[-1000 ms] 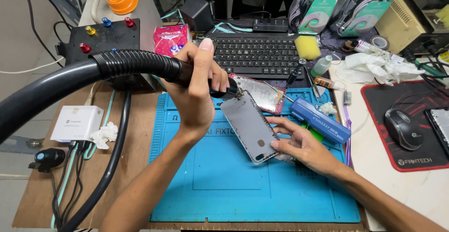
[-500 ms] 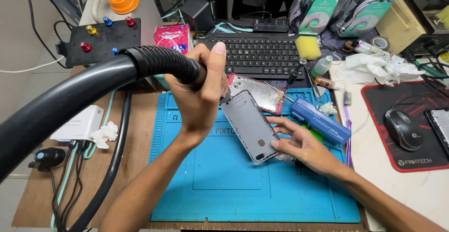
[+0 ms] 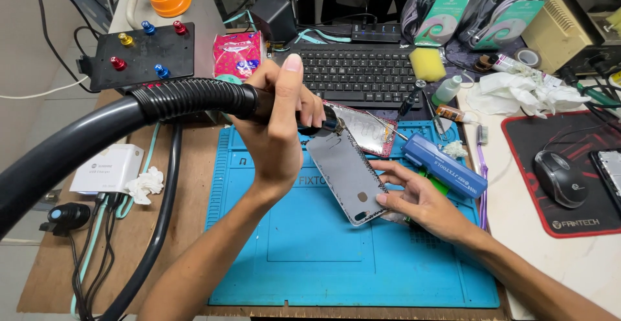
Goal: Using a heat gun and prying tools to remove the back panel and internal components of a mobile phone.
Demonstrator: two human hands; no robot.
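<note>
My left hand (image 3: pixel 277 117) grips the black nozzle end of a thick ribbed vacuum hose (image 3: pixel 162 104), whose tip meets the upper edge of a grey phone back housing (image 3: pixel 346 173). The housing lies tilted on the blue work mat (image 3: pixel 310 250). My right hand (image 3: pixel 417 199) holds its lower right edge with the fingertips, palm resting on the mat.
A blue tool case (image 3: pixel 446 166) lies just right of the housing. Behind are a black keyboard (image 3: pixel 359 72), a pink packet (image 3: pixel 237 54), a yellow sponge (image 3: pixel 427 63), crumpled tissue (image 3: pixel 524 91) and a mouse (image 3: pixel 559 177) on a red-edged pad. A white adapter (image 3: pixel 107 169) and cables sit at left.
The hose has swung lower across the left of the view and its nozzle slid slightly along the housing's top edge. My right hand stays on the housing.
</note>
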